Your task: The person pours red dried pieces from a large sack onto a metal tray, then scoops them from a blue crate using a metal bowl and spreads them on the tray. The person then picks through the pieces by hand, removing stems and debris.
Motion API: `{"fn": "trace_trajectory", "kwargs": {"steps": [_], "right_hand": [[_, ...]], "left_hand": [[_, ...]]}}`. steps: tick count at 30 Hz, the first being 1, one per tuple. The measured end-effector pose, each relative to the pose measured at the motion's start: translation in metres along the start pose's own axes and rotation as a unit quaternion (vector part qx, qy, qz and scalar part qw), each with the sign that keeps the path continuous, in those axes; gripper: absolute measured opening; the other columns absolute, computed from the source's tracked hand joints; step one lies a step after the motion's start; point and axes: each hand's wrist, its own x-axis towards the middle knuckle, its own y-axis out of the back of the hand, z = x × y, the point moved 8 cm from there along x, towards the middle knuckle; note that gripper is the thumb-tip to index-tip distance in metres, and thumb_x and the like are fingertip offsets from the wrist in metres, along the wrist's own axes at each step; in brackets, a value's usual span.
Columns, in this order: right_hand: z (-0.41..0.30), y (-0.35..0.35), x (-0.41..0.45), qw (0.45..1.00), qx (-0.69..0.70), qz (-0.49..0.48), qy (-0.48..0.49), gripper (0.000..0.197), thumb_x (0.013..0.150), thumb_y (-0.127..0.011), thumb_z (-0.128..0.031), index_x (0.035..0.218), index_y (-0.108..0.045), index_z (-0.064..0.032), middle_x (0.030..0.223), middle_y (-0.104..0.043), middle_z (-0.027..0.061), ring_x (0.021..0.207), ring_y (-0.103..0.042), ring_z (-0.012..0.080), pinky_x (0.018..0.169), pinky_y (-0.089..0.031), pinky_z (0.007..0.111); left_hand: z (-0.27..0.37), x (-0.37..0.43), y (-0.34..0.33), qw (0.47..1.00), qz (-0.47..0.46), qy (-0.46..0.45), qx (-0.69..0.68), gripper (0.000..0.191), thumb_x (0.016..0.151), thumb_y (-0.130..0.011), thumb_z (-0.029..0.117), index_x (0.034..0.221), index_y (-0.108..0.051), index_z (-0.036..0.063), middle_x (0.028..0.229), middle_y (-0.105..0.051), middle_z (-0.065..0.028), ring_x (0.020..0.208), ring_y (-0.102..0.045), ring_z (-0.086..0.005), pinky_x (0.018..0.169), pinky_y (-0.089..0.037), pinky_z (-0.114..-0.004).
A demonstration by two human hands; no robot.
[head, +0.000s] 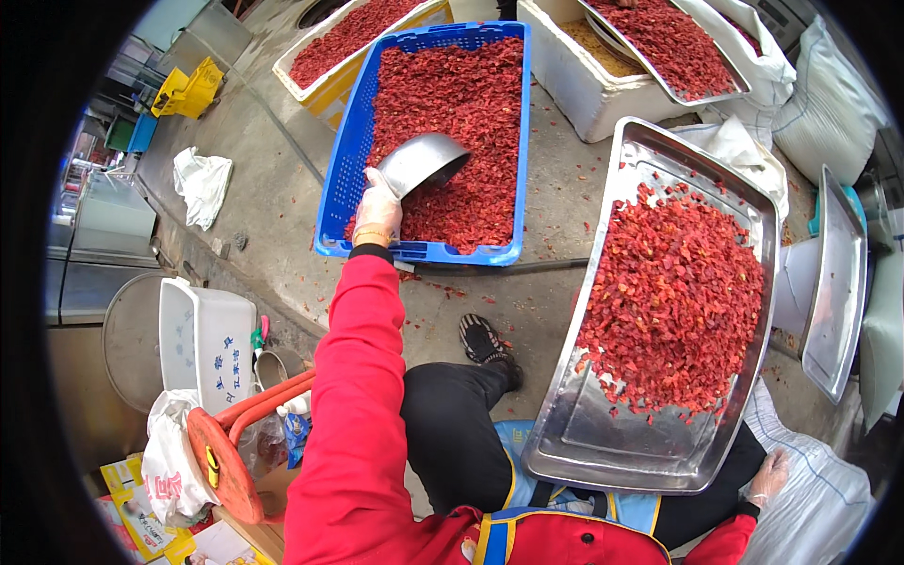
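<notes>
My left hand (378,207), in a clear plastic glove, grips the rim of a stainless steel bowl (418,161). The bowl is tipped with its mouth down over chopped red pieces (452,99), which look like dried chilli, inside a blue plastic crate (351,141). A large stainless steel tray (565,431) lies across my right thigh, with a heap of similar red pieces (674,304) on it. To the right of the tray, my gloved right hand (770,477) is low beside a white woven sack (812,466); its fingers are partly hidden.
Foam boxes stand beyond the crate, one of red pieces (346,39), another (597,102) under a loaded tray (671,49) with part of someone's hand. Another metal tray (833,289) leans at right. A red stool (222,466) and white tub (208,339) stand left. A hose (501,268) crosses the floor.
</notes>
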Motion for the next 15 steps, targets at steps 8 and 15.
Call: {"fn": "trace_trajectory", "kwargs": {"steps": [8,15], "right_hand": [[0.002,0.004,-0.005,1.0,0.003,0.008,0.007,0.036,0.104,-0.061,-0.015,0.132,-0.066,0.0081,0.124,-0.073,0.0228,0.117,-0.07,0.0312,0.104,-0.051,0.04],[-0.002,0.005,-0.003,0.999,0.045,0.004,-0.002,0.035,0.104,-0.061,-0.015,0.129,-0.067,0.0084,0.122,-0.074,0.022,0.114,-0.071,0.0302,0.102,-0.052,0.04]], "left_hand": [[0.014,-0.021,0.002,0.99,-0.064,0.128,-0.018,0.063,0.101,-0.056,0.029,0.149,-0.036,-0.0066,0.132,-0.065,-0.036,0.125,-0.065,-0.0472,0.102,-0.054,-0.052],[0.004,-0.005,-0.036,0.971,-0.095,0.203,-0.086,0.065,0.095,-0.065,0.023,0.146,-0.033,-0.0044,0.137,-0.064,-0.0328,0.128,-0.064,-0.0465,0.108,-0.052,-0.052]]}}
